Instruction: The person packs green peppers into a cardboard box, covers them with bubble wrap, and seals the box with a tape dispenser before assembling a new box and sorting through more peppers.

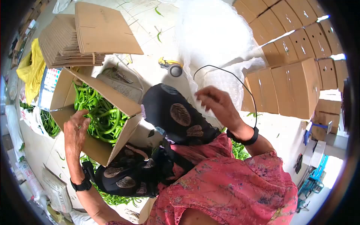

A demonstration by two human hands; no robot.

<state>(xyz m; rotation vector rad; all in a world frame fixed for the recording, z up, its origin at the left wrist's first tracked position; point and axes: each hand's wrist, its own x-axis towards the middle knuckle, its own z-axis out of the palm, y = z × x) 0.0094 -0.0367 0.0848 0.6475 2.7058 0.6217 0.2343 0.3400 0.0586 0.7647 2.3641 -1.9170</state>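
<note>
My left hand [76,129] is over the near-left side of an open cardboard box [108,92], its fingers bent and apart at the edge of the green chili peppers [99,112] inside. No pepper shows in its grasp. The box stands tilted against my legs, largely filled with long peppers. My right hand [219,105] hangs in the air beyond my knee, fingers loosely bent and slightly apart, with nothing visible in them. Behind it runs a thin black cable [240,80]. Each wrist wears a black band.
Flattened cartons [105,30] are stacked at upper left. Closed boxes [285,90] line the right. A tape dispenser [172,66] and clear plastic sheeting [213,33] lie ahead. More peppers [240,150] are beneath me; a yellow bag [32,71] sits left.
</note>
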